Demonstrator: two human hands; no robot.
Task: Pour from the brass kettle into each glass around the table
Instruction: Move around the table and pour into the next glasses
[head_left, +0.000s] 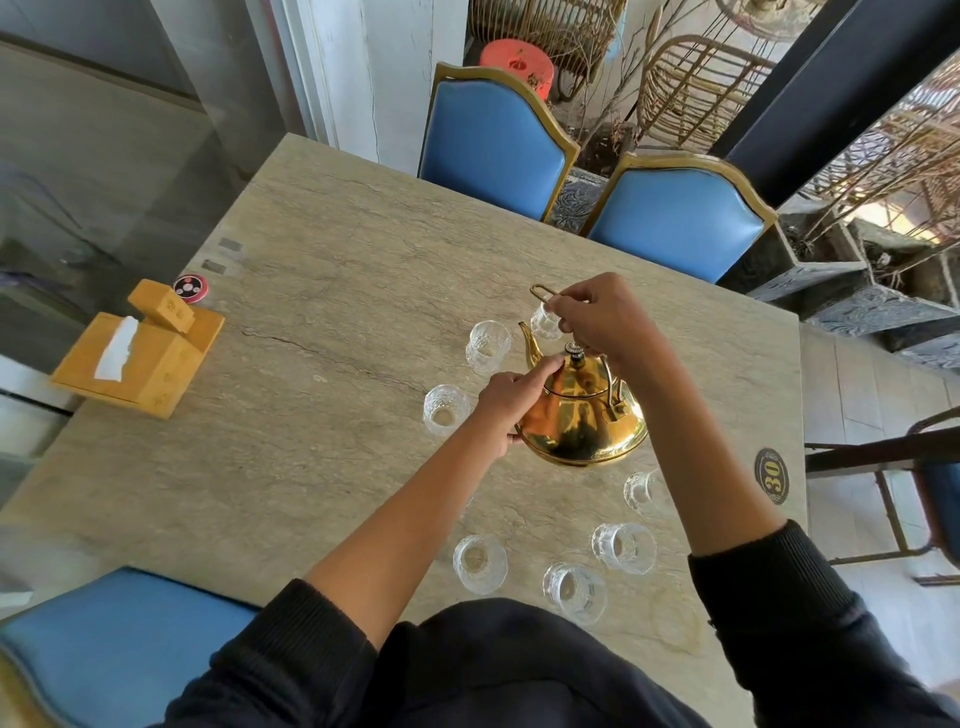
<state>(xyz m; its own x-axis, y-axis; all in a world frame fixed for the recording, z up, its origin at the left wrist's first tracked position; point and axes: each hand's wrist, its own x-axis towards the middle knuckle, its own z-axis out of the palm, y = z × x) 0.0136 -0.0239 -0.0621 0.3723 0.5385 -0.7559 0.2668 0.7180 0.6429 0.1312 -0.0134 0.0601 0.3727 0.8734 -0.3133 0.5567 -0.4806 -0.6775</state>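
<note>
Glossy brass kettle (582, 421), clear textured glasses (488, 345), matt stone tbl (337, 312).

Your kettle (582, 415) is polished brass, round-bellied, with a dark knob on its lid and a curved spout pointing away from you; it hangs from the wire handle in your right hand (602, 317), your left hand (511, 402) steadying its near-left side; seven cut-glass tumblers ring it: three (487, 346) beyond the grip near the spout, four (623, 553) below it toward you; all upright.
</note>
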